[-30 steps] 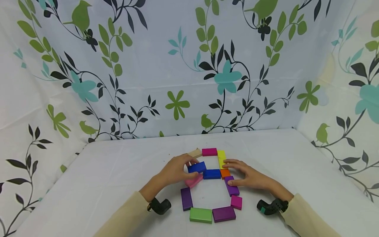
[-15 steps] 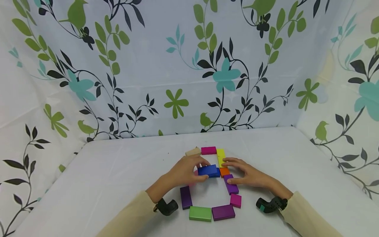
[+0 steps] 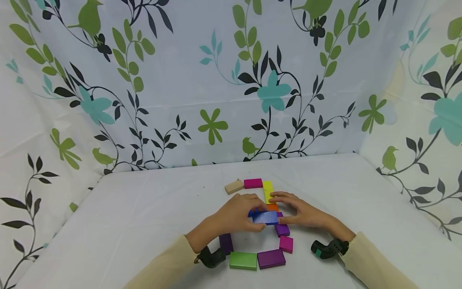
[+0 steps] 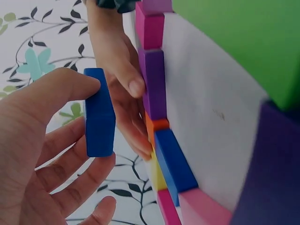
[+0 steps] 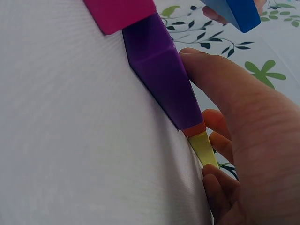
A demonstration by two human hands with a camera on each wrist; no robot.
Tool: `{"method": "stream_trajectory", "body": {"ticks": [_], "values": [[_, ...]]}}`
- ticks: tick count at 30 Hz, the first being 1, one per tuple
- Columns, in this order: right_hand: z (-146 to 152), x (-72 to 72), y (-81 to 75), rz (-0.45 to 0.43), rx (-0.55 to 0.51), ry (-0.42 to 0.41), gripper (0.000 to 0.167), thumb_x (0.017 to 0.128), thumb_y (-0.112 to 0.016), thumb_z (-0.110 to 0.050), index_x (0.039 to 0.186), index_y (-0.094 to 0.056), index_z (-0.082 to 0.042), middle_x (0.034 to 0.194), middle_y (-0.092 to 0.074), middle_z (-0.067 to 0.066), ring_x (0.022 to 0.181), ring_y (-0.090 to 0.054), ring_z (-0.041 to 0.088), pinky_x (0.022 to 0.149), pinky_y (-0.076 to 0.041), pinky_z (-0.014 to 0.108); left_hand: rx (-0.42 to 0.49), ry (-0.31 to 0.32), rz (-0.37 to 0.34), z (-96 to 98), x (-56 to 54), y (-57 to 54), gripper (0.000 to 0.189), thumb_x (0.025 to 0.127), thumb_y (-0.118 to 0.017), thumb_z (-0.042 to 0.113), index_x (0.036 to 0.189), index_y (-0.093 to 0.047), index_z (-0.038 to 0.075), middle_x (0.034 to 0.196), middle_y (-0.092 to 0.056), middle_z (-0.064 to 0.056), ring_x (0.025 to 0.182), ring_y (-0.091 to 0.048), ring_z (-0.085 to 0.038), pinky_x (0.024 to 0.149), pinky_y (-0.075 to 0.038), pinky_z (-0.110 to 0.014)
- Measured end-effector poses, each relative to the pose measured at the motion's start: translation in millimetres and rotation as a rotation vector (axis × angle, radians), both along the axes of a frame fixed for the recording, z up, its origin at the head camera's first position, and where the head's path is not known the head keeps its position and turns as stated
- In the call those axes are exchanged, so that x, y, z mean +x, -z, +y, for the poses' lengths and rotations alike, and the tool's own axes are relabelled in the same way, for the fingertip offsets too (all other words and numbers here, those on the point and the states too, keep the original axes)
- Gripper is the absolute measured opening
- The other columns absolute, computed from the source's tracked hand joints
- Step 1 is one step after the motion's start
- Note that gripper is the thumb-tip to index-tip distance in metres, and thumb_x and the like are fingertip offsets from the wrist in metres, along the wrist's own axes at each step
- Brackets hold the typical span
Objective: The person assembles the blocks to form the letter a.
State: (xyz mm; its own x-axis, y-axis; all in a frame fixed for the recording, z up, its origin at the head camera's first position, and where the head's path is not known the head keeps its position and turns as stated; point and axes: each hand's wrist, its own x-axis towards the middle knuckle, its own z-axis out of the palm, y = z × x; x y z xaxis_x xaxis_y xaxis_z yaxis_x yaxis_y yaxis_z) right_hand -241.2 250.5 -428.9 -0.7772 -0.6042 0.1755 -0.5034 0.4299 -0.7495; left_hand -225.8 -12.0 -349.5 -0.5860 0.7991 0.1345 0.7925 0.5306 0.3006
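Observation:
My left hand (image 3: 234, 214) pinches a blue block (image 3: 265, 218) between thumb and fingers, held above the table inside the ring of blocks. In the left wrist view a second blue block (image 4: 176, 164) lies below it, touching a pink block (image 4: 204, 208); my left hand mostly covers both in the head view. My right hand (image 3: 304, 212) rests at the ring's right side with fingers extended. Its thumb touches a purple block (image 5: 159, 75), and its fingertips lie by the yellow block (image 3: 268, 190). A small orange block (image 3: 273, 207) sits between those two.
The ring continues with a small magenta block (image 3: 286, 244), a plum block (image 3: 271, 259), a green block (image 3: 243, 261) and a dark purple block (image 3: 226, 243). At the back lie a magenta block (image 3: 253, 183) and a tan block (image 3: 234, 187). A patterned cloth (image 3: 173, 80) hangs behind the white table (image 3: 144, 208).
My left hand has carried the blue block rightward and slightly nearer, from above the pink block to beside my right thumb. My right hand stays almost still.

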Motion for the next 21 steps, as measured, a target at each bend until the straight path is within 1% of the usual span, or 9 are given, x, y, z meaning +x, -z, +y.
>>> {"method": "stream_trajectory", "body": {"ticks": [3, 6, 10, 13, 14, 19, 21], "values": [[1, -1.2, 1.5, 0.02, -0.014, -0.033, 0.053, 0.09, -0.069, -0.019, 0.138, -0.051, -0.006, 0.153, -0.032, 0.02, 0.141, -0.021, 0.049, 0.104, -0.019, 0.074, -0.02, 0.017, -0.003, 5.2, 3.8, 0.4, 0.035, 0.086, -0.07, 0.037, 0.116, -0.069, 0.019, 0.112, -0.065, 0.005, 0.098, -0.055, -0.005, 0.078, -0.039, -0.022], [1, -2.4, 3.0, 0.033, -0.018, -0.042, 0.054, 0.089, -0.069, -0.018, 0.139, -0.051, -0.006, 0.152, -0.033, 0.021, 0.14, -0.022, 0.049, 0.104, -0.018, 0.074, -0.031, 0.039, -0.014, 10.8, 7.3, 0.7, 0.035, 0.086, -0.069, 0.037, 0.117, -0.068, 0.019, 0.116, -0.065, 0.006, 0.103, -0.055, -0.004, 0.08, -0.039, -0.022], [1, -3.3, 3.9, 0.055, -0.019, -0.049, 0.053, 0.09, -0.069, -0.017, 0.138, -0.052, -0.007, 0.152, -0.035, 0.02, 0.14, -0.023, 0.049, 0.103, -0.019, 0.075, -0.058, 0.082, -0.001, 17.8, 13.2, 1.6, 0.035, 0.088, -0.068, 0.036, 0.119, -0.067, 0.02, 0.115, -0.063, 0.008, 0.101, -0.054, -0.002, 0.084, -0.04, -0.024], [1, -3.4, 4.1, 0.07, -0.019, -0.056, 0.052, 0.09, -0.068, -0.016, 0.138, -0.051, -0.006, 0.151, -0.035, 0.02, 0.14, -0.024, 0.048, 0.103, -0.02, 0.075, -0.075, 0.115, 0.026, 23.3, 17.4, 3.3, 0.035, 0.089, -0.067, 0.038, 0.12, -0.067, 0.02, 0.115, -0.062, 0.009, 0.104, -0.054, -0.002, 0.087, -0.042, -0.027], [1, -3.4, 4.2, 0.074, -0.02, -0.058, 0.052, 0.09, -0.068, -0.017, 0.138, -0.051, -0.005, 0.151, -0.035, 0.02, 0.139, -0.024, 0.048, 0.103, -0.02, 0.075, -0.083, 0.12, 0.031, 25.2, 18.7, 3.9, 0.036, 0.09, -0.066, 0.038, 0.12, -0.067, 0.02, 0.117, -0.062, 0.008, 0.107, -0.054, -0.003, 0.09, -0.042, -0.029], [2, -2.5, 3.8, 0.074, -0.008, -0.047, 0.055, 0.089, -0.069, -0.018, 0.139, -0.051, -0.005, 0.151, -0.035, 0.02, 0.139, -0.025, 0.048, 0.102, -0.02, 0.075, -0.124, 0.151, 0.012, 34.1, 25.9, 4.6, 0.036, 0.092, -0.064, 0.039, 0.124, -0.065, 0.024, 0.123, -0.061, 0.01, 0.119, -0.051, -0.003, 0.1, -0.041, -0.038], [1, -2.2, 3.6, 0.065, 0.0, -0.041, 0.054, 0.089, -0.068, -0.018, 0.139, -0.051, -0.006, 0.152, -0.035, 0.02, 0.14, -0.024, 0.048, 0.103, -0.019, 0.075, -0.142, 0.172, 0.007, 37.0, 28.8, 4.7, 0.036, 0.092, -0.064, 0.04, 0.125, -0.064, 0.025, 0.125, -0.061, 0.011, 0.121, -0.05, -0.003, 0.102, -0.041, -0.038]]}}
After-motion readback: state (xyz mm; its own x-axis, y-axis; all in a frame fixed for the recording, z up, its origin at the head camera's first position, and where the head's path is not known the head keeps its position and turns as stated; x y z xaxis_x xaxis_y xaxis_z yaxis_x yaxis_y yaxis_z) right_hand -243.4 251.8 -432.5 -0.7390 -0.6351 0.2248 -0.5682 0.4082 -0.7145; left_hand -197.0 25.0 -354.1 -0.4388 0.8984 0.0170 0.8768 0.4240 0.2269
